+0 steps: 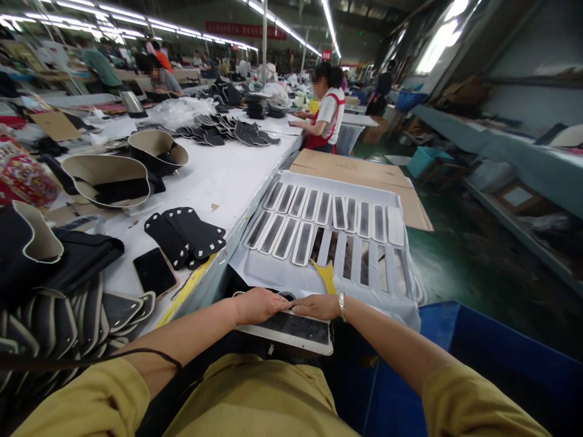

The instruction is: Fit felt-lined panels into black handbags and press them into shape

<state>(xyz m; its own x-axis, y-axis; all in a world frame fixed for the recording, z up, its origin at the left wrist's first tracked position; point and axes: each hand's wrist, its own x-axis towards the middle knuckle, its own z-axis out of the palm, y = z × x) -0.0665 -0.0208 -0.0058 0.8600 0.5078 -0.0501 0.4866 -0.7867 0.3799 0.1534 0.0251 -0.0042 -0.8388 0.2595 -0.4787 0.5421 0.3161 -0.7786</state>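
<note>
In front of my lap, a dark bag piece (291,329) shows a long black panel with a pale, cream-edged border along its near side. My left hand (262,305) lies over its far left edge, fingers bent together. From the other side my right hand (317,306) comes in, with a bracelet at the wrist. Its fingers press on the far edge of the piece, and the two hands' fingertips nearly meet in the middle. Both thumbs and the underside of the piece are hidden.
Just ahead, a rack (382,291) holds rows of pale-edged dark strips (323,208) and a yellow piece (325,274). The white table (218,176) at left carries black panels (191,233), a phone (155,271) and open bag bodies (107,179). A blue bin (478,364) stands at right; a co-worker (325,112) is farther off.
</note>
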